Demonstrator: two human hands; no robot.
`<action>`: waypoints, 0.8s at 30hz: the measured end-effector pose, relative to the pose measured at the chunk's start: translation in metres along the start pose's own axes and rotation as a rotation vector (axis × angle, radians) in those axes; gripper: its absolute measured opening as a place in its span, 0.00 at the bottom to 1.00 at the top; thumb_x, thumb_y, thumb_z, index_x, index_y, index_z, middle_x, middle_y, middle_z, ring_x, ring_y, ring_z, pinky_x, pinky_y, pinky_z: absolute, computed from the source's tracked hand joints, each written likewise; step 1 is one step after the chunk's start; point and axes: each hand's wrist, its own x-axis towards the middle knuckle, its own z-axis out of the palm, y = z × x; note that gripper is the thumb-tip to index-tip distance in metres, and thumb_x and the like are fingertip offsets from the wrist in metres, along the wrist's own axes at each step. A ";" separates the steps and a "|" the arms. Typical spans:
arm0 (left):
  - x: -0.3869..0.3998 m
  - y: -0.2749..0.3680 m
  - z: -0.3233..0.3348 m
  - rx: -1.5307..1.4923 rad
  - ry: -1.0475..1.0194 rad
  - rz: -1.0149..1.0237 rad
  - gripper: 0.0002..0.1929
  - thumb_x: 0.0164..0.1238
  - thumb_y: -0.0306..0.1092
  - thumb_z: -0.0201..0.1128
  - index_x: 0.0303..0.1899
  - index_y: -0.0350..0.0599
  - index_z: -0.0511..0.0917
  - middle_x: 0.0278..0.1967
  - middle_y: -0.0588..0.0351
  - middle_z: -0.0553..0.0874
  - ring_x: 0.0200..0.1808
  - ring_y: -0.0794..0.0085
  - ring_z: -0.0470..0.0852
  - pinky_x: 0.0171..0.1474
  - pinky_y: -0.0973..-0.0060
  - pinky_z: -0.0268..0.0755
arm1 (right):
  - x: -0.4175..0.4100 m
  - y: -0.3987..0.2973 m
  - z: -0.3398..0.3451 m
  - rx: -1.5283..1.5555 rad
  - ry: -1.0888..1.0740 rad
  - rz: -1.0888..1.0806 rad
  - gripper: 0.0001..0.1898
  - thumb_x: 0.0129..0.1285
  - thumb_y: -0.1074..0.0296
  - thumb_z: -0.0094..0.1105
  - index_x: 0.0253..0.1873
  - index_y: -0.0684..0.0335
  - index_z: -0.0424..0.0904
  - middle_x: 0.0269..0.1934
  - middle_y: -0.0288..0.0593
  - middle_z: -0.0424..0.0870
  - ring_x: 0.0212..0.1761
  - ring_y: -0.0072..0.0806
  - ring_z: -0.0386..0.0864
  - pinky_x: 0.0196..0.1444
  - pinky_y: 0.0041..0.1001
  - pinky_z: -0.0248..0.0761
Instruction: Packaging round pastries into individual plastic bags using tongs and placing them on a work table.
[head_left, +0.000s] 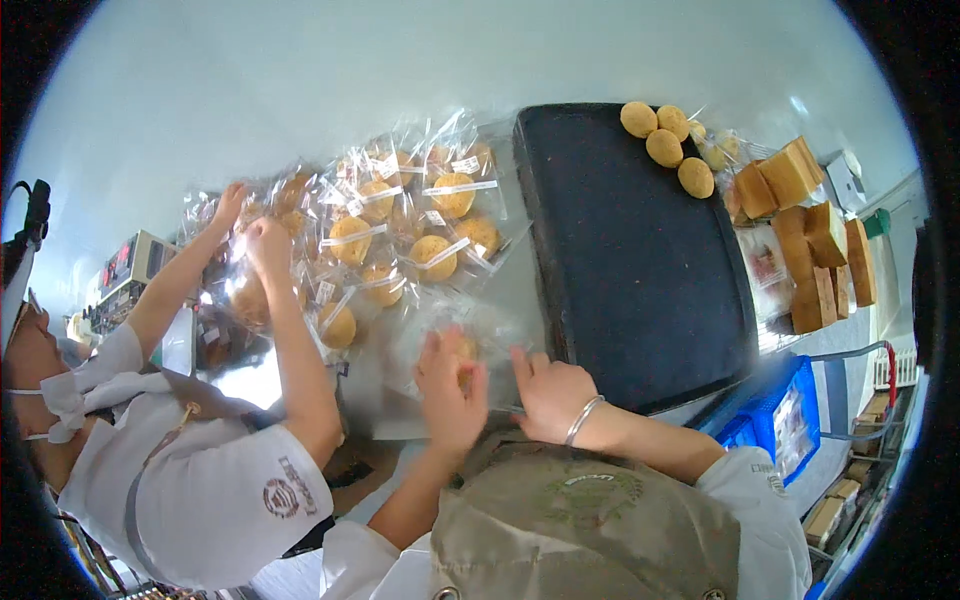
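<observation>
My left hand (452, 394) is blurred around a small yellow bun (466, 364), its fingers mostly covering it. Thin clear plastic bags (450, 319) lie at those fingertips; whether the bun is inside one I cannot tell. Just to the right is my right hand (559, 397), a silver bangle on its wrist, with fingertips near the plastic. Whether it pinches the film is unclear. Beyond both hands, several bagged buns (433, 258) with white strip labels lie in a spread. Bare buns (664, 148) sit at the far right corner of a black baking tray (637, 270).
At left, a co-worker (195, 480) in a white shirt reaches over the bagged buns. A labelling or weighing machine (135, 262) stands beyond that person. Bread loaves (799, 247) are stacked right of the tray. Below them are blue crates (784, 416) and a shelf with boxes (832, 510).
</observation>
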 end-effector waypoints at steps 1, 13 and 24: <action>0.000 0.011 0.000 0.046 -0.025 0.041 0.09 0.58 0.33 0.57 0.38 0.39 0.72 0.52 0.45 0.76 0.64 0.48 0.60 0.62 0.49 0.47 | 0.004 0.000 -0.001 -0.002 0.011 0.005 0.41 0.48 0.54 0.62 0.61 0.75 0.55 0.40 0.56 0.73 0.34 0.45 0.78 0.33 0.38 0.73; 0.133 -0.029 -0.076 -0.652 0.724 -0.287 0.05 0.64 0.30 0.53 0.30 0.43 0.71 0.22 0.63 0.69 0.23 0.82 0.69 0.23 0.85 0.62 | -0.053 0.085 -0.040 0.187 0.500 0.349 0.32 0.41 0.68 0.58 0.56 0.64 0.61 0.32 0.50 0.75 0.31 0.44 0.77 0.33 0.38 0.73; 0.035 -0.064 0.019 0.017 -0.321 -0.263 0.11 0.57 0.40 0.59 0.33 0.42 0.78 0.29 0.47 0.81 0.35 0.58 0.79 0.41 0.64 0.70 | -0.050 0.271 -0.005 0.376 0.553 0.998 0.49 0.42 0.49 0.65 0.64 0.74 0.50 0.55 0.64 0.68 0.57 0.47 0.68 0.58 0.33 0.62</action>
